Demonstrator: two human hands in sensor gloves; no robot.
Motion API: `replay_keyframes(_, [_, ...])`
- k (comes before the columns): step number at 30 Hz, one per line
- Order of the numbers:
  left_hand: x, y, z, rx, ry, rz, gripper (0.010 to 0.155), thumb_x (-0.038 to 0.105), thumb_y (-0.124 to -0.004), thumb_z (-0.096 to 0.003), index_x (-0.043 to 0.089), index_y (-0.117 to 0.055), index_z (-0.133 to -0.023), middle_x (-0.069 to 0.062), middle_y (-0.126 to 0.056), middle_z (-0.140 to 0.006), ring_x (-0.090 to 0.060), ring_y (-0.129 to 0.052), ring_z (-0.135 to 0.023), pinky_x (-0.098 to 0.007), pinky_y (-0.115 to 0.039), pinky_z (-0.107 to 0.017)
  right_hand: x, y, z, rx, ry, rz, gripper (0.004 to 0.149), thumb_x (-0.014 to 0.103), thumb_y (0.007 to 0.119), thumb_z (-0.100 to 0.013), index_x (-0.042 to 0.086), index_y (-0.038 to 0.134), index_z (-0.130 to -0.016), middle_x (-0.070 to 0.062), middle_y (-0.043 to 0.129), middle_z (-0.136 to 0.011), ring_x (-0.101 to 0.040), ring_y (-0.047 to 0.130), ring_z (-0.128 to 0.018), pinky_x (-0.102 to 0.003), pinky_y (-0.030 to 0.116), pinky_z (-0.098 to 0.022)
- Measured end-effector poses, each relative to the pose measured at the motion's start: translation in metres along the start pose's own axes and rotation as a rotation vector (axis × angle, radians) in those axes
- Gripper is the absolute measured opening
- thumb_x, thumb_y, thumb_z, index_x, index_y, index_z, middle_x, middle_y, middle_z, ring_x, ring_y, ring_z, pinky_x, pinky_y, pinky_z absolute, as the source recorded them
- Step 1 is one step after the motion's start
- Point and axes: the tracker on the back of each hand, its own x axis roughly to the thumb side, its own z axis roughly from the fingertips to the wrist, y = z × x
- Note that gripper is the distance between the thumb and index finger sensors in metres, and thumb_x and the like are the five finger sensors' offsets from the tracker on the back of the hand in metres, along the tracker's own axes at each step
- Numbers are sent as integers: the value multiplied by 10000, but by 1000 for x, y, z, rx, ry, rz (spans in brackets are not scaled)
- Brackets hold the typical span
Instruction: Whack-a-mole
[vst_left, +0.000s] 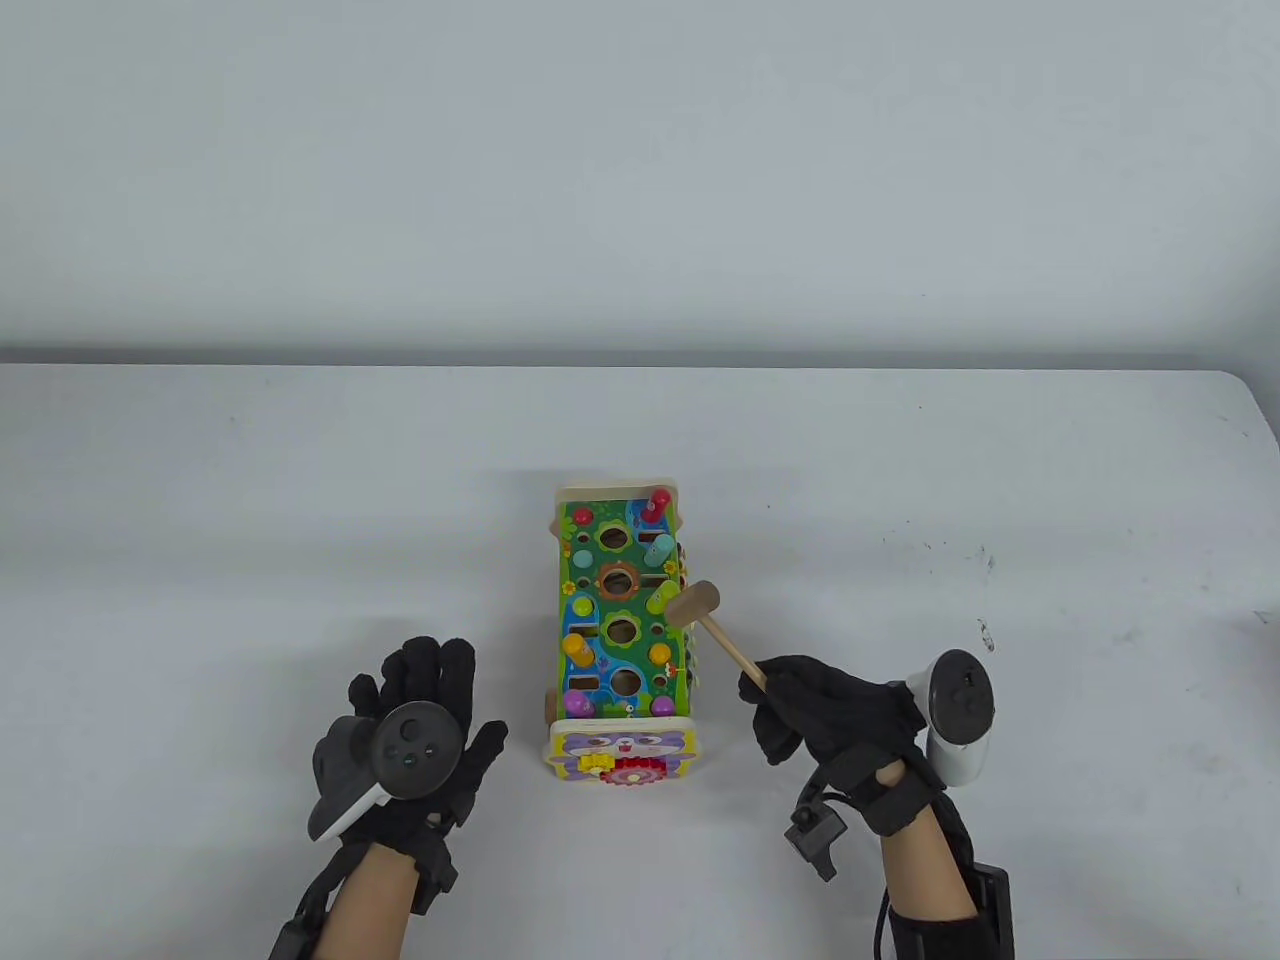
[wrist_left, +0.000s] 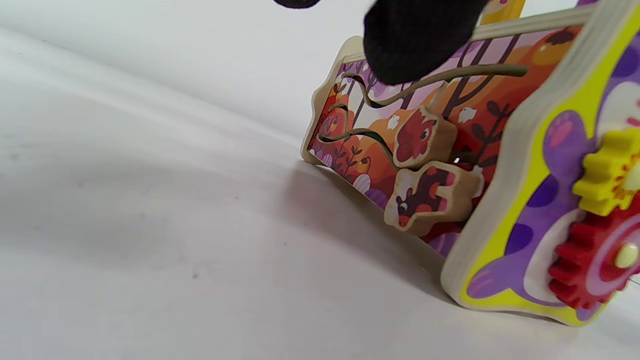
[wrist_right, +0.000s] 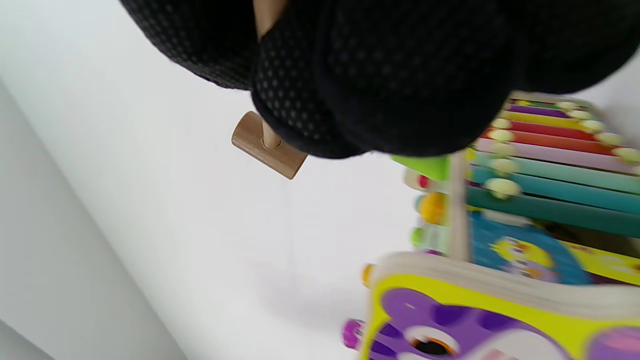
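Left hand (vst_left: 405, 745) lower left of the table view, flat on the table (vst_left: 250, 520), fingers spread, holding nothing, just beside the toy. Whack-a-mole toy (vst_left: 620, 630) sits centre frame, long axis running away from the camera; coloured pegs (vst_left: 577, 648) stick up along both edges, gear panel (vst_left: 622, 757) on the near end. Right hand (vst_left: 835, 710) lower right, closed around the handle of a wooden hammer (vst_left: 712, 620). Hammer head hangs over the toy's right edge, beside a green peg (vst_left: 660, 597).
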Motion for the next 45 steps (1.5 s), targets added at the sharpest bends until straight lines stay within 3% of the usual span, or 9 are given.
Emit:
replay_keyframes(7, [0, 0, 0, 0, -2, 6, 833, 414, -662, -562, 38, -176, -1124, -385, -166, -1113, -687, -247, -1021, -831, -148, -609, 2, 5, -4, -54, -61, -60, 460, 314, 676, -568, -61, 832, -784, -106, 939, -468, -253, 945, -267, -530, 763, -352])
replay_keyframes(12, [0, 0, 0, -1, -7, 10, 832, 415, -661, -562, 40, -176, -1125, -378, -166, -1116, -688, -248, -1021, -832, -151, -610, -19, 12, -9, -95, 132, 164, 460, 301, 681, -566, -79, 837, -774, -118, 940, -456, -259, 946, -248, -536, 762, -332])
replay_keyframes(16, [0, 0, 0, -3, -7, 13, 833, 414, -661, -562, 39, -176, -1125, -386, -166, -1114, -689, -248, -1020, -832, -151, -610, -27, 15, -12, -38, 271, 319, 456, 303, 684, -565, -74, 842, -766, -109, 943, -441, -252, 945, -232, -530, 767, -319])
replay_keyframes(25, [0, 0, 0, -1, -12, 26, 833, 415, -660, -562, 40, -173, -1124, -385, -165, -1114, -689, -245, -1021, -832, -152, -610, 13, 2, -15, -217, -46, 7, 459, 314, 674, -571, -63, 834, -779, -98, 938, -457, -243, 943, -251, -523, 768, -334])
replay_keyframes(31, [0, 0, -1, -2, -13, 32, 832, 415, -660, -563, 39, -173, -1124, -381, -165, -1114, -689, -247, -1020, -831, -154, -611, 21, 2, -25, -218, -57, 10, 458, 318, 670, -575, -54, 830, -790, -96, 935, -469, -244, 943, -262, -523, 764, -345])
replay_keyframes(37, [0, 0, -1, -2, -16, 38, 833, 415, -660, -563, 40, -172, -1124, -382, -165, -1114, -688, -248, -1020, -831, -157, -611, 1, 10, -43, -192, 75, 147, 457, 309, 675, -573, -63, 833, -786, -106, 936, -464, -254, 940, -260, -532, 759, -341])
replay_keyframes(41, [-1, 0, -1, -5, -17, 42, 833, 415, -661, -562, 39, -173, -1124, -382, -165, -1114, -689, -249, -1020, -831, -158, -611, -25, 14, -51, -93, 319, 383, 457, 309, 672, -573, -64, 835, -780, -112, 939, -456, -258, 944, -244, -537, 761, -323])
replay_keyframes(43, [-1, 0, -1, -5, -18, 47, 833, 415, -660, -563, 39, -173, -1125, -382, -165, -1114, -689, -248, -1020, -831, -158, -611, -27, 15, -51, -86, 343, 402, 457, 310, 672, -573, -64, 834, -778, -101, 938, -453, -249, 946, -242, -530, 766, -323])
replay_keyframes(45, [-1, 0, -1, -7, -18, 54, 833, 417, -658, -564, 41, -171, -1124, -380, -162, -1115, -687, -244, -1021, -830, -157, -613, -24, 15, -53, -147, 267, 350, 459, 302, 675, -569, -79, 835, -769, -103, 937, -445, -249, 945, -232, -531, 767, -314])
